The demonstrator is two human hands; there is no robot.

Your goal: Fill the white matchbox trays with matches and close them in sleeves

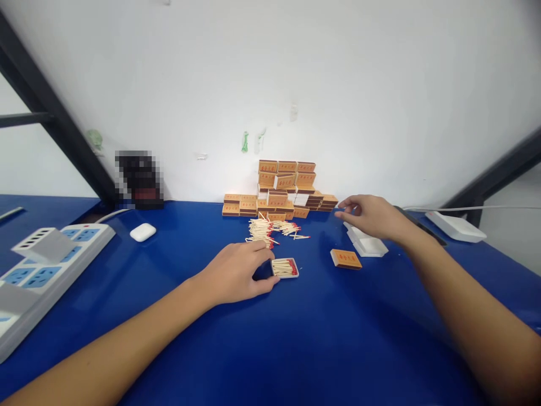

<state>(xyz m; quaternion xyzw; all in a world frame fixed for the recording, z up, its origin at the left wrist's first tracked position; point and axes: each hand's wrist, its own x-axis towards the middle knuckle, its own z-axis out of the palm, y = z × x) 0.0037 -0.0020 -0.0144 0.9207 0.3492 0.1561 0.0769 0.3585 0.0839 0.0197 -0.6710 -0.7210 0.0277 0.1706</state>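
Left hand (236,274) pinches the end of 1 uncovered tray (289,277), filled with matches (283,267). Right hand (372,217), loosely open and seemingly empty, is beyond 1 lone matchbox (347,259). Beyond the left hand, loose matches (259,231) remain unboxed; stacked matchboxes (267,166), farther back between both hands, look finished.

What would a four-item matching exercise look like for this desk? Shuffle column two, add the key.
Column 1
1. Match tray
2. Lone matchbox
3. Matchbox stack
4. Power strip

Column 2
A. By the wall, behind the loose matches
B. White with blue sockets, far left
C. Orange face up, nearer the right hand
D. At the left hand, holding red-tipped sticks

Pairs: 1-D, 2-C, 3-A, 4-B
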